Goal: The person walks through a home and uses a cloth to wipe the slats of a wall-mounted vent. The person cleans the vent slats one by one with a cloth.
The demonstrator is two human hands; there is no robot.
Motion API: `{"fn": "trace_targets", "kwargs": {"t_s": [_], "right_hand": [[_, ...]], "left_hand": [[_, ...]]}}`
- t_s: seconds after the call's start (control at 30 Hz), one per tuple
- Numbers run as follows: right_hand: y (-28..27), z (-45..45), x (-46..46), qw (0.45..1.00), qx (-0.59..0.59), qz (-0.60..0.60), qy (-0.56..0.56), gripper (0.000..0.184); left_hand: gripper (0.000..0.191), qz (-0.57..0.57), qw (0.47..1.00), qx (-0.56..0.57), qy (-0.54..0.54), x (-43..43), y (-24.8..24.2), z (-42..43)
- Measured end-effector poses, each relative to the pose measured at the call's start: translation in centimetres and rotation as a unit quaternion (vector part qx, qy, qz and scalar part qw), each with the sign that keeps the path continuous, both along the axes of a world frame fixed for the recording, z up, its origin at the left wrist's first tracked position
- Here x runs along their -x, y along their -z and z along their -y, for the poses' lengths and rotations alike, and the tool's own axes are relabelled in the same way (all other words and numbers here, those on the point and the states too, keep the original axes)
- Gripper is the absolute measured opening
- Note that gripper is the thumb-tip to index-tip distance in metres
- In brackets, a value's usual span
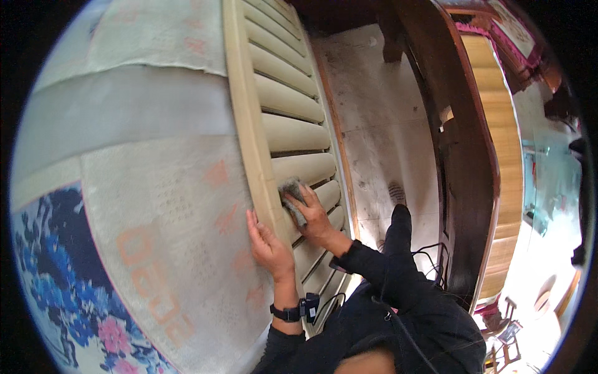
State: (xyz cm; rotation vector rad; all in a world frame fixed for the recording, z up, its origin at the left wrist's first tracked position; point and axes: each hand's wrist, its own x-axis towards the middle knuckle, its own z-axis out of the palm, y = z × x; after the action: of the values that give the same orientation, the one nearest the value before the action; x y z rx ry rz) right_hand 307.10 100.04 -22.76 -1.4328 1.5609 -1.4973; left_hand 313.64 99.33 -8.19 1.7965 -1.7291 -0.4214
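A cream-coloured slatted panel (pixel 299 135) runs lengthwise before me, with a pale rail (pixel 250 117) along its left side. My right hand (pixel 315 217) presses a grey cloth (pixel 293 196) onto the slats, close to that rail. My left hand (pixel 271 248) rests against the rail's outer side, palm partly upward and fingers slightly apart, holding nothing. Below it, a black band with a small device (pixel 294 312) circles the left wrist. A greyish-white sheet with faded orange printing (pixel 187 243) lies left of the rail.
A floral dark-blue fabric (pixel 60 262) covers the lower left. Right of the slats is a tiled floor (pixel 378 131), where my foot stands. Farther right is a dark wooden piece of furniture (pixel 455 117) bearing a yellowish mat (pixel 500 163). Black cables (pixel 432 257) lie near my leg.
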Motion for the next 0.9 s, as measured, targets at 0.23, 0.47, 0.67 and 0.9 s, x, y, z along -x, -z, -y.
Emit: {"fn": "trace_targets", "kwargs": {"t_s": [0.23,0.47,0.67,0.9], "right_hand": [[12.4,6.9,2.9,0.901,-0.365,0.234,0.025,0.055],[0.5,3.5,0.6,0.974,0.111,0.186,-0.062,0.052],[6.8,6.4,3.5,0.923,-0.206,0.323,0.029,0.045],[-0.3,6.7,0.3,0.973,0.02,0.226,0.032,0.043]], "left_hand": [[0.048,0.035,0.999,-0.02,-0.006,0.5,-0.3,0.1],[0.049,0.007,0.999,-0.048,-0.023,0.7,-0.4,-0.2],[0.049,0.03,0.998,-0.045,-0.03,0.8,-0.6,-0.2],[0.05,0.028,0.998,-0.047,-0.027,0.8,-0.5,-0.3]]}}
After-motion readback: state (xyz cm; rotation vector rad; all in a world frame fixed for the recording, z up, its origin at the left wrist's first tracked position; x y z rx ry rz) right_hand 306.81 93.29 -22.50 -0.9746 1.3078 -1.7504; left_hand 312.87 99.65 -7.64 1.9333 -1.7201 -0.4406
